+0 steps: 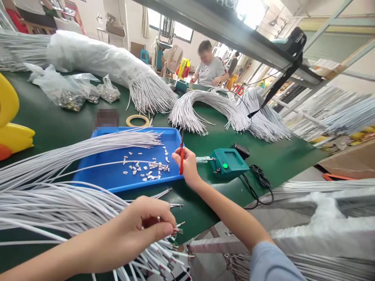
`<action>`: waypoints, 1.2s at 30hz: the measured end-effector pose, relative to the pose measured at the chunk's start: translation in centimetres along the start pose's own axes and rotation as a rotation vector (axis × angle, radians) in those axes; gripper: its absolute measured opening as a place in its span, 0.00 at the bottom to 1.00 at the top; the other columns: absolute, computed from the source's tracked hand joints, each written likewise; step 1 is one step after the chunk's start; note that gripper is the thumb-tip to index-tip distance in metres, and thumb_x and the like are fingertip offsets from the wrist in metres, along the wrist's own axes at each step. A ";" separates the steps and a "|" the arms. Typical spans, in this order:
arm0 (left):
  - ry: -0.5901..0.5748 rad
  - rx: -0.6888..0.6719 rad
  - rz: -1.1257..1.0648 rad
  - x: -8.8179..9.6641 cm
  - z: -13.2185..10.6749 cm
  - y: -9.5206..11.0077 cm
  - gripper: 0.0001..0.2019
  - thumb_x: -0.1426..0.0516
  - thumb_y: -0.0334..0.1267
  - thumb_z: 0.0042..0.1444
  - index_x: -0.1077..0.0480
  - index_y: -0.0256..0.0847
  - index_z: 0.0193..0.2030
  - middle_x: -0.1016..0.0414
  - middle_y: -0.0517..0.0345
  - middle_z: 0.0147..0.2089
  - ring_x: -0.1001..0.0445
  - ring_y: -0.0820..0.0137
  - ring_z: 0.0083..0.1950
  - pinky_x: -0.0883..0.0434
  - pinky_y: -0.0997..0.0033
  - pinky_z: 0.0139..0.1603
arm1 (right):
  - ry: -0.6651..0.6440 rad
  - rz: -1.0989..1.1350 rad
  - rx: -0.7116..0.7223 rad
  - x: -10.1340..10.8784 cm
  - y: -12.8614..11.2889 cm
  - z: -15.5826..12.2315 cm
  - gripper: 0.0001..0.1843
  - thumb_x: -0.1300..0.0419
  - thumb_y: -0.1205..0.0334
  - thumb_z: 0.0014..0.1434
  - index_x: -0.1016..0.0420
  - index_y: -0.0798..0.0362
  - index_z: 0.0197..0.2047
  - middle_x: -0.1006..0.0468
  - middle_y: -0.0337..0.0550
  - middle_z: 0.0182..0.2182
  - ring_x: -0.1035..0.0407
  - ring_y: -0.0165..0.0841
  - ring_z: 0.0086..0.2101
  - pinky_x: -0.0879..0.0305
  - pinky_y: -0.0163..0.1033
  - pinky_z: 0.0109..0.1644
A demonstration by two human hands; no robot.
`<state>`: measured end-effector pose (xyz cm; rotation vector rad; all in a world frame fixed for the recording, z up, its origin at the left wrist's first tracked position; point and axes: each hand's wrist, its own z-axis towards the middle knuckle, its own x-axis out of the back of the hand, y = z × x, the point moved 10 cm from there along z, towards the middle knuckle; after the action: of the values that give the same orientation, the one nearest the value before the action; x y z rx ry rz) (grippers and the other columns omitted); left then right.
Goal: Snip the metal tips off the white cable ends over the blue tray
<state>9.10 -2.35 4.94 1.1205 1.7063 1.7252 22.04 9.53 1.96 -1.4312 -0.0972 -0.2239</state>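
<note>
My left hand [137, 230] is closed in a pinch above a thick bundle of white cables [73, 207]. Thin coloured wire ends show at its fingertips, apparently the stripped end of one cable; the rest of that cable is hidden. My right hand [187, 166] is wrapped round orange-handled scissors [181, 158], whose dark blades point away from me beside the right edge of a blue tray [99, 177]. Small silvery-white scraps [158, 166] lie scattered in this tray. Across its far side rests another bundle of white cables [117, 142], and a single cable [114, 162] reaches among the scraps.
Right of the tray stands a green device [230, 162] with a black cord [260, 179]. Behind lie a tape roll [137, 120], bags of small metal parts [73, 97] and more cable bundles [211, 107]. Another person [211, 68] sits across the table. A metal beam [205, 29] crosses overhead.
</note>
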 end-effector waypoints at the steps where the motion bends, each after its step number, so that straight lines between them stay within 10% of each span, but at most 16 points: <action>1: -0.005 -0.016 0.081 -0.3 -0.2 0.3 0.13 0.51 0.44 0.62 0.28 0.42 0.37 0.27 0.58 0.37 0.32 0.73 0.39 0.34 0.77 0.41 | -0.005 0.002 0.001 0.0 0.0 0.0 0.13 0.43 0.50 0.58 0.32 0.50 0.33 0.29 0.37 0.28 0.35 0.28 0.28 0.33 0.37 0.34; 7: -0.163 -0.273 0.521 -2.9 0.1 2.0 0.13 0.52 0.33 0.61 0.28 0.45 0.45 0.24 0.55 0.44 0.26 0.71 0.40 0.30 0.75 0.41 | -0.028 -0.008 0.002 -0.2 0.6 0.4 0.13 0.45 0.52 0.61 0.30 0.54 0.38 0.28 0.39 0.32 0.33 0.28 0.31 0.31 0.37 0.36; 10: 0.120 -0.342 0.940 2.2 1.4 1.2 0.16 0.54 0.30 0.61 0.28 0.41 0.49 0.26 0.48 0.48 0.27 0.62 0.47 0.30 0.61 0.48 | -0.021 -0.026 0.001 -0.1 0.8 0.5 0.13 0.46 0.52 0.62 0.29 0.54 0.39 0.27 0.40 0.34 0.32 0.28 0.32 0.30 0.36 0.37; 14: 0.431 0.016 1.453 12.3 1.8 -2.7 0.20 0.57 0.26 0.58 0.27 0.32 0.47 0.27 0.40 0.49 0.29 0.51 0.50 0.31 0.52 0.47 | -0.001 -0.041 0.004 0.0 0.7 0.6 0.13 0.46 0.52 0.62 0.29 0.54 0.39 0.27 0.40 0.33 0.32 0.27 0.32 0.31 0.36 0.36; 18: 0.497 0.294 1.504 17.2 0.6 -5.0 0.18 0.58 0.32 0.60 0.27 0.34 0.35 0.25 0.42 0.39 0.26 0.52 0.42 0.33 0.60 0.36 | 0.039 -0.015 0.001 0.3 0.6 0.8 0.12 0.40 0.51 0.56 0.32 0.51 0.30 0.31 0.35 0.24 0.37 0.26 0.25 0.37 0.34 0.30; 26: 0.488 0.270 1.115 17.2 1.4 -5.2 0.21 0.53 0.50 0.60 0.25 0.39 0.40 0.21 0.49 0.38 0.25 0.60 0.40 0.35 0.67 0.38 | 0.109 0.092 0.022 0.6 0.6 1.8 0.09 0.36 0.59 0.49 0.32 0.54 0.28 0.32 0.34 0.21 0.41 0.24 0.22 0.46 0.34 0.27; 36: 0.337 0.054 0.924 15.4 2.6 -5.7 0.14 0.44 0.43 0.54 0.24 0.40 0.42 0.21 0.55 0.42 0.25 0.66 0.42 0.32 0.69 0.41 | 0.114 0.092 0.033 0.4 -0.4 1.6 0.06 0.37 0.64 0.46 0.31 0.54 0.25 0.30 0.35 0.22 0.40 0.25 0.22 0.43 0.34 0.28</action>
<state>1.38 12.15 2.57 1.9270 1.5022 2.5248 22.43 11.05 2.61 -1.3838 0.0580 -0.2265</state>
